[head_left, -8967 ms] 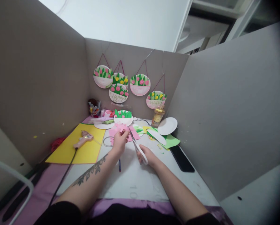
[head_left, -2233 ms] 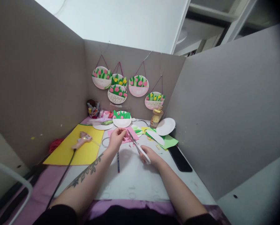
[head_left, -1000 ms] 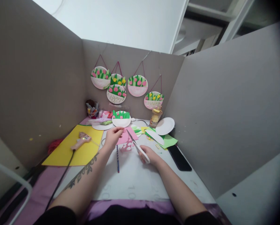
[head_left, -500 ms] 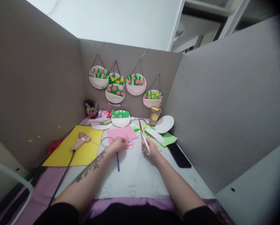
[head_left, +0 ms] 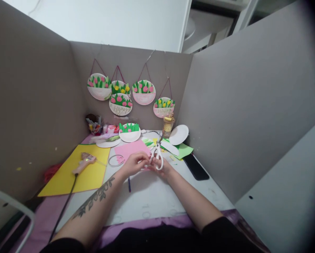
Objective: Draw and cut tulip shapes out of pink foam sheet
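Note:
My right hand (head_left: 161, 168) is closed round white-handled scissors (head_left: 159, 162), whose dark blades point away from me. My left hand (head_left: 136, 163) meets it over the middle of the table, fingertips pinched on a small piece of pink paper, mostly hidden by the fingers. A sheet of pink paper (head_left: 132, 148) lies just beyond the left hand. Beside that hand is a grey ring (head_left: 115, 161) with pink scraps near it. A blue pencil (head_left: 129, 185) rests on the table below the left wrist.
On the left, a glue gun (head_left: 85, 162) lies on yellow card (head_left: 65, 175). To the right are a black phone (head_left: 196, 167), green paper (head_left: 185, 151) and a white paper plate (head_left: 178, 135). A plate with paper tulips (head_left: 130, 136) stands at the back, below several hanging ones.
My hands have come together, the right moving left with the scissors and the left moving toward it. The scissors have turned so their handles show more. The camera view has swung right.

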A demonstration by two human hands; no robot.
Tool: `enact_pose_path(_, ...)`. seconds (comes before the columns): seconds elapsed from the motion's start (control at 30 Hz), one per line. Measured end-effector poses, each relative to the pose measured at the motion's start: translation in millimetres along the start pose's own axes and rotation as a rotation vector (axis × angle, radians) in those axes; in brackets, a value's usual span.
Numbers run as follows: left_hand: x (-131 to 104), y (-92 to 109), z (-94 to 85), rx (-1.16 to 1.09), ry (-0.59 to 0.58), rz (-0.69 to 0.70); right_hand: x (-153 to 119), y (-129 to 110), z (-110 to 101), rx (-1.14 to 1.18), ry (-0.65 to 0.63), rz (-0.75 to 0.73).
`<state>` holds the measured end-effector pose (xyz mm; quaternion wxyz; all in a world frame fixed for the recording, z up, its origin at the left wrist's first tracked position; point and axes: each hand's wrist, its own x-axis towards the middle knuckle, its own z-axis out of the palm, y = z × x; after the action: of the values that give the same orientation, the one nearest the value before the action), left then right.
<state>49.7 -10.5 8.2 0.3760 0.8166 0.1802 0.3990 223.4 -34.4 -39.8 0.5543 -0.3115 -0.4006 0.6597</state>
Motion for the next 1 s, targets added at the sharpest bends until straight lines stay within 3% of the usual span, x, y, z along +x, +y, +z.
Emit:
enact_pose_path(0.13, -0.8, 4.5, 7.8, -0.184, -0.027, -0.052, -1.7, -1.5, 1.5, 0.015, -0.037, -0.050)
enact_pose_path(0.3, -1.2, -6.3, 11.3, -0.332, -0.025, -0.174, -0.1, -4.4, -2.0, -0.144, 0.042, -0.162)
enact_pose_path(0.53, 0.2, -31.3, 23.7, -0.580, 0.261, -0.386, 3.7, -7.1, -6.5, -0.211, 0.133, -0.223)
enact_pose_path(0.63, 2.8, -25.3, 25.5, -0.745, 0.355, -0.430, 3.6, -4.1, -4.2, -0.186, 0.072, -0.206)
enact_pose_path(0.73, 3.5, -15.6, 28.4, -0.858, 0.362, -0.462, 5.0, 3.2, -0.3, -0.261, 0.044, -0.237)
enact_pose_path(0.9, 2.3, -4.5, 35.0, -1.012, 0.299, -0.551, 10.3, 16.7, 3.8, -0.350, 0.168, -0.298)
enact_pose_path(1.0, 2.9, -1.7, 32.4, -1.043, 0.356, -0.547, 12.0, 15.1, -0.8, -0.377, 0.244, -0.317)
